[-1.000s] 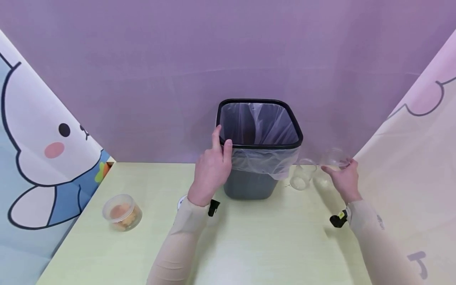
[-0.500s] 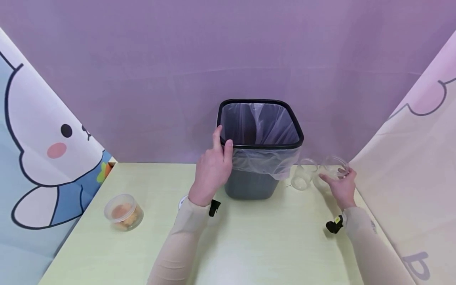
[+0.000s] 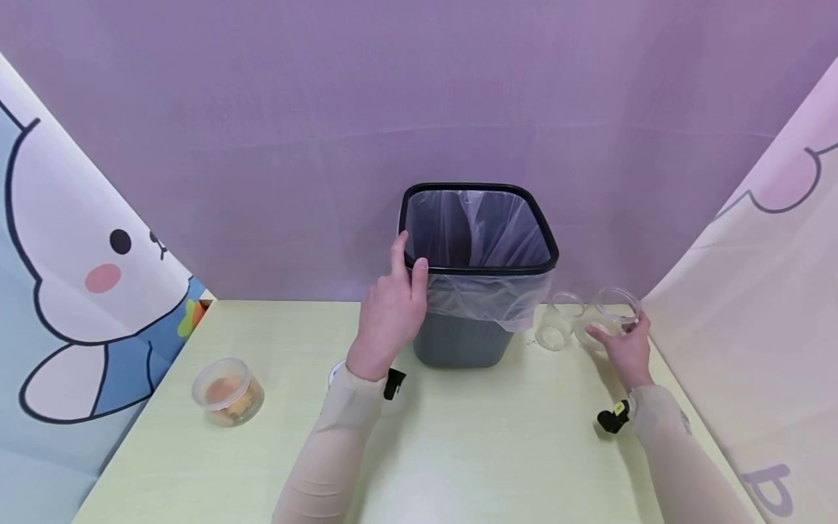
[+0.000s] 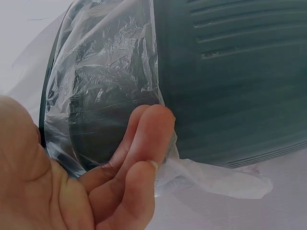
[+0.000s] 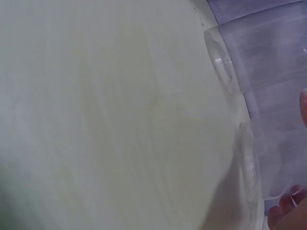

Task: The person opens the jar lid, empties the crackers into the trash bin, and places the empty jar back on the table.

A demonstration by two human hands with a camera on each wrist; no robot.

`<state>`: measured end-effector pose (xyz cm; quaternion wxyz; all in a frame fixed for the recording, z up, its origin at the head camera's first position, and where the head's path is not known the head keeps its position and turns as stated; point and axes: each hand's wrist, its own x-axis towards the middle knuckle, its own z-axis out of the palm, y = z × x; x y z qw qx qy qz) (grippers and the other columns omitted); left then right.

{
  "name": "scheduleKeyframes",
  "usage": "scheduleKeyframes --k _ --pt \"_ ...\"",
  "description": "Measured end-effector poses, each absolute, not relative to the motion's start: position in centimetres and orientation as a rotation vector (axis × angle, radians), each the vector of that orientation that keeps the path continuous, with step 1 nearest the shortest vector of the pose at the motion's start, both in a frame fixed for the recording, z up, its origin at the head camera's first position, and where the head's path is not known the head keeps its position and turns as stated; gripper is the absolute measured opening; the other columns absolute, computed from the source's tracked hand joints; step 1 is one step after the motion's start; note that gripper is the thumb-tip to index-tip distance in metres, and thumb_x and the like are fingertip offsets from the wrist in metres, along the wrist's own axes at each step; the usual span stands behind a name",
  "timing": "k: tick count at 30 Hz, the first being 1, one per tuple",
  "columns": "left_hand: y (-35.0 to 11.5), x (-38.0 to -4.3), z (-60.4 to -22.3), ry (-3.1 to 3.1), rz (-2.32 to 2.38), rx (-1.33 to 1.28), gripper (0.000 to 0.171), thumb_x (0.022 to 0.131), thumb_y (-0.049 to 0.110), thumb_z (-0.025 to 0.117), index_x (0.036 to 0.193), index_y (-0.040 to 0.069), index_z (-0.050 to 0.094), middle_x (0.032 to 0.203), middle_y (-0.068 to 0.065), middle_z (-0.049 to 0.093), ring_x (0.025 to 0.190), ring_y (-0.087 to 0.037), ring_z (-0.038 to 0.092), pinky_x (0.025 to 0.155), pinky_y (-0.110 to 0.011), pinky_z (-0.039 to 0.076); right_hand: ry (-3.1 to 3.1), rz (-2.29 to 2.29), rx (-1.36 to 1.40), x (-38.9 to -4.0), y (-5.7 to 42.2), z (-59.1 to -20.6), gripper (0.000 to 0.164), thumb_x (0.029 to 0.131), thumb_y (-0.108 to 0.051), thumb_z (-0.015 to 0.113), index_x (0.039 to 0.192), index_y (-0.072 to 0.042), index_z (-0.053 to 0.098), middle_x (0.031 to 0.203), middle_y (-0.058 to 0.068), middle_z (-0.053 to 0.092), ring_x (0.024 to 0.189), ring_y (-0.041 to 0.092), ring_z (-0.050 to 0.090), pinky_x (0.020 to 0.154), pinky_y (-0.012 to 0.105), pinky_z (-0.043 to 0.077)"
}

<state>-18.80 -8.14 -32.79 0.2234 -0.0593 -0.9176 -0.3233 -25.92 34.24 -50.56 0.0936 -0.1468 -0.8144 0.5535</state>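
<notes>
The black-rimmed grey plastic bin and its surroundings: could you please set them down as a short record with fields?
Surface: pale yellow-green table
Centre: grey plastic bin, black rim, clear plastic liner
Left hand: touches the rim
Right hand: grips a clear plastic cup
Beside that cup: second clear plastic cup, standing nearer the bin
Far left: round clear plastic tub, tan-orange contents

The right hand (image 3: 628,355) has lowered its clear cup (image 3: 597,319).
</notes>
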Motion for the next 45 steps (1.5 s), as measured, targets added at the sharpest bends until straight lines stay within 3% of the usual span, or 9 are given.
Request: scheduleKeyframes --k 13,20,32,34,37,40,45 --pt "-8.3 -18.9 -33.0 -2.481 -0.954 -0.169 0.069 0.104 0.059 0.020 0.158 0.016 0.021 0.047 -0.004 0.044 0.040 -0.022 0.044 0.040 -0.038 0.036 -2.472 1.588 -0.444 -23.1 34.1 -50.5 0.109 0.091 -0.042 0.072 0.159 -0.011 -0.007 0.162 0.023 0.014 0.146 0.043 0.017 0.116 0.055 0.020" --pt "-8.5 -19.0 -33.4 -2.420 -1.025 -0.195 0.068 0.104 0.060 0.023 0.158 0.021 0.024 0.049 -0.002 0.044 0.039 -0.021 0.041 0.039 -0.037 0.034 -2.444 1.617 -0.512 -21.2 33.2 -49.7 0.092 0.098 -0.042 0.060 0.159 -0.004 0.002 0.161 0.024 0.017 0.145 0.042 0.020 0.115 0.053 0.023" --pt "-9.2 -19.1 -34.7 -2.327 -1.158 -0.300 0.057 0.107 0.048 0.033 0.159 0.024 0.024 0.059 0.008 0.062 0.048 -0.008 0.054 0.047 -0.035 0.039 -2.485 1.682 -0.391 -16.6 29.5 -48.8 0.077 0.103 -0.036 0.052 0.159 -0.005 0.008 0.159 0.020 0.026 0.143 0.039 0.028 0.113 0.053 0.029" --pt "-9.4 -18.9 -35.2 -2.303 -1.206 -0.327 0.057 0.107 0.045 0.035 0.159 0.024 0.024 0.061 0.006 0.064 0.051 -0.007 0.057 0.051 -0.036 0.043 -2.499 1.676 -0.349 -16.0 28.8 -48.7 0.076 0.104 -0.035 0.053 0.159 -0.005 0.011 0.158 0.021 0.028 0.142 0.038 0.030 0.111 0.046 0.034" --pt "-9.8 -18.4 -35.8 -2.260 -1.280 -0.373 0.055 0.108 0.041 0.036 0.159 0.023 0.024 0.069 0.004 0.069 0.057 -0.007 0.063 0.063 -0.036 0.050 -2.503 1.679 -0.273 -15.3 27.8 -48.5 0.073 0.104 -0.032 0.054 0.158 -0.003 0.015 0.155 0.021 0.032 0.140 0.037 0.034 0.101 0.024 0.041" --pt "-10.2 -17.8 -36.5 -2.209 -1.318 -0.430 0.051 0.108 0.034 0.039 0.157 0.020 0.030 0.082 0.003 0.073 0.064 -0.008 0.067 0.073 -0.037 0.052 -2.479 1.706 -0.191 -14.8 26.7 -48.4 0.069 0.104 -0.027 0.055 0.156 -0.002 0.019 0.153 0.020 0.035 0.137 0.035 0.036 0.087 0.007 0.038" --pt "-11.3 -16.5 -37.7 -2.133 -1.303 -0.491 0.042 0.107 0.023 0.046 0.148 0.014 0.044 0.109 0.001 0.073 0.087 -0.011 0.070 0.067 -0.033 0.054 -2.457 1.732 -0.062 -14.4 25.2 -48.5 0.064 0.103 -0.018 0.056 0.155 0.000 0.023 0.150 0.020 0.038 0.134 0.032 0.040 0.086 0.005 0.038"
